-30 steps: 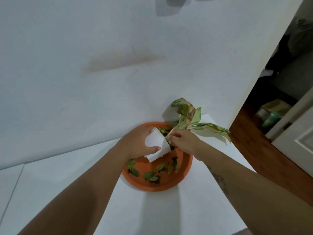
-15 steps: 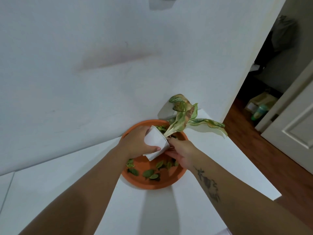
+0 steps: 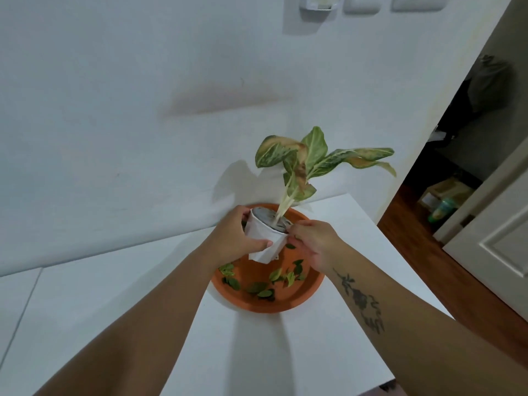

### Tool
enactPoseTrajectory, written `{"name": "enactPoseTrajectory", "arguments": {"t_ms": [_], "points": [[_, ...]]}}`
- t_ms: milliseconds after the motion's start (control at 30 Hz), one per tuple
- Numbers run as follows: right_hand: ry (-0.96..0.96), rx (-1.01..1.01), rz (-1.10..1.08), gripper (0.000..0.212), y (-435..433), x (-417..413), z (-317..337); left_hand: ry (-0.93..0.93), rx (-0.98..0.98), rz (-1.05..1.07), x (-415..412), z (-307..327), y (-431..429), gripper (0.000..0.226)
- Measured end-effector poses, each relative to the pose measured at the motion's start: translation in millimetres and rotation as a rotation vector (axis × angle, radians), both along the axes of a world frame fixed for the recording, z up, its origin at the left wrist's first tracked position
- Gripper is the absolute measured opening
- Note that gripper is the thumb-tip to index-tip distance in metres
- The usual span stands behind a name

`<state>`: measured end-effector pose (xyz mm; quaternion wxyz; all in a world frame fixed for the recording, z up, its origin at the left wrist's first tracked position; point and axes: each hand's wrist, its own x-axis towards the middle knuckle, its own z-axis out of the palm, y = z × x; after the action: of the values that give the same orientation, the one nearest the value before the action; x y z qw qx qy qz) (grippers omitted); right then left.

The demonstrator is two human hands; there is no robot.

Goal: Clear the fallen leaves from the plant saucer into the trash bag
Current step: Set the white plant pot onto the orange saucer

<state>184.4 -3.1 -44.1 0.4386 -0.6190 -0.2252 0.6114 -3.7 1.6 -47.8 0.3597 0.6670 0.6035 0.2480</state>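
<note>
An orange plant saucer point(image 3: 310, 292) sits on the white table against the wall. Several small green fallen leaves point(image 3: 261, 288) lie on its near half. A small white pot point(image 3: 264, 240) holds a plant with variegated leaves point(image 3: 311, 155). The pot is lifted a little above the saucer, tilted slightly. My left hand point(image 3: 233, 238) wraps around the pot's left side. My right hand point(image 3: 313, 241) grips its right rim and side. No trash bag is in view.
The white table point(image 3: 274, 347) ends at its right edge near an open doorway with a wooden floor point(image 3: 445, 278). A white door point(image 3: 503, 241) stands at the right. Boxes and a green cup point(image 3: 441, 210) lie on the floor beyond. Wall switches point(image 3: 368, 2) are at the top.
The pot has been brought from strongly tilted to nearly upright and raised off the saucer. My right hand moved from the plant's base to the pot's right side.
</note>
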Motion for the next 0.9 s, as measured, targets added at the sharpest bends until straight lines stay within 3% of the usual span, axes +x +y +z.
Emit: {"name": "enactPoseTrajectory", "arguments": {"t_ms": [167, 333, 467, 733, 800, 900], "points": [[-0.138, 0.038, 0.066, 0.034, 6.7, 0.0, -1.5, -0.076, -0.026, 0.085, 1.9, -6.3, -6.0, 0.08], [-0.226, 0.104, 0.144, 0.031, 5.9, 1.8, -8.0, -0.145, 0.013, 0.161, 4.1, -16.1, -17.3, 0.059], [-0.341, 0.211, 0.243, 0.028, 1.4, 2.4, -13.1, -0.179, 0.02, 0.228, 5.8, -23.7, -28.3, 0.059], [-0.327, 0.269, 0.343, 0.02, 4.7, 8.3, -19.2, -0.163, 0.005, 0.223, -0.5, -30.0, -34.7, 0.068], [-0.453, 0.331, 0.37, 0.017, 12.8, 18.2, -20.2, -0.077, 0.024, 0.22, -5.7, -33.6, -33.6, 0.065], [-0.889, 0.521, 0.637, 0.03, 30.8, 37.5, -24.9, 0.115, 0.056, 0.243, -13.8, -44.9, -30.4, 0.055]]}}
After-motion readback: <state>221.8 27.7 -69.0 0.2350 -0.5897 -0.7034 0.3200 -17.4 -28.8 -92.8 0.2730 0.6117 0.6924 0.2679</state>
